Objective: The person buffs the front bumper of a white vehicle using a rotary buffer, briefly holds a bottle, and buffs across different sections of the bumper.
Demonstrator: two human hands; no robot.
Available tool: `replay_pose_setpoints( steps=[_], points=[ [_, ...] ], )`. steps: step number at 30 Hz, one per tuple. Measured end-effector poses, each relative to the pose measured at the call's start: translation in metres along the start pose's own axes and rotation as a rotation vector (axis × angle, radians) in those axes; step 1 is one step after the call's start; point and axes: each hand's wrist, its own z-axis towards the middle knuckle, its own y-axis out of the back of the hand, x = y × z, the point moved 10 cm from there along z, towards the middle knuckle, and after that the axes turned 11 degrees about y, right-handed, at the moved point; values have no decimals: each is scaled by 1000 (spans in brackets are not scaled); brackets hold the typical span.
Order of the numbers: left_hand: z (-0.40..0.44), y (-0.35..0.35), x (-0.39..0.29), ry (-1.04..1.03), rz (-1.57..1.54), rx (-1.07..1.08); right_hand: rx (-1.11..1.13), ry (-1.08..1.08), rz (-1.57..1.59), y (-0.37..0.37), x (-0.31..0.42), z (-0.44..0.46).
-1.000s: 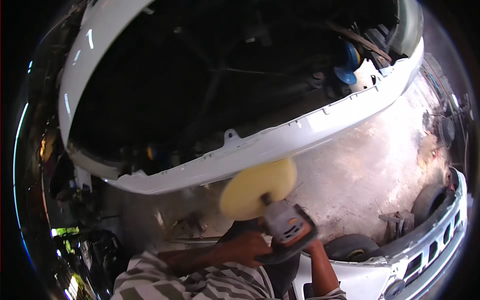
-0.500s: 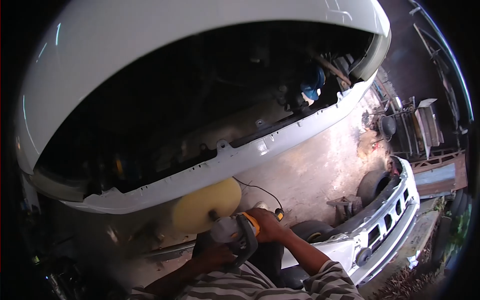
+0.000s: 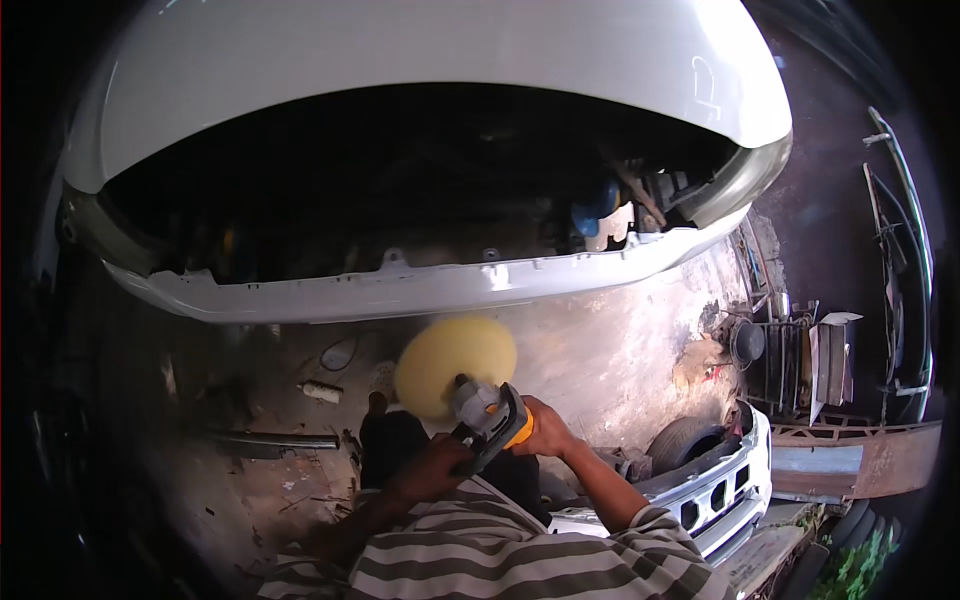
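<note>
The left hand (image 3: 438,470) is curled around the dark loop handle (image 3: 500,441) of a polisher (image 3: 480,405), while the right hand (image 3: 546,430) grips its orange section (image 3: 521,431). The polisher sits ahead of the striped shirt (image 3: 470,555), its round yellow pad (image 3: 455,362) near the white car's lower front edge (image 3: 400,296) (whether they touch, I cannot tell). A tire (image 3: 683,446) lies at right, beside a detached white bumper (image 3: 735,512).

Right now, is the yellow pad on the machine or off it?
On: a dark stub joins the yellow pad to the machine.
</note>
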Motion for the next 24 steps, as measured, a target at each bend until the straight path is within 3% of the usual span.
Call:
replay_pose_setpoints(
  steps=[6, 8, 12, 14, 17, 24],
  points=[
    [69, -67, -34, 23, -94, -76, 53, -11, 63, 39, -91, -40],
    [99, -84, -37, 35, -117, -20, -56, 16, 237, 51, -123, -50],
    [159, -110, -33, 83, -200, 31, -148, -24, 291, 55, -196, -63],
    [189, -118, -22, 106, -179, 30, -276, -43, 545, 49, -229, -63],
    [221, -118, -34, -17, -93, -23, -401, -48, 614, 62, -242, -61],
    [278, -134, -23, 50, 31, 70, -482, -63, 591, 81, -293, -43]
  ],
)
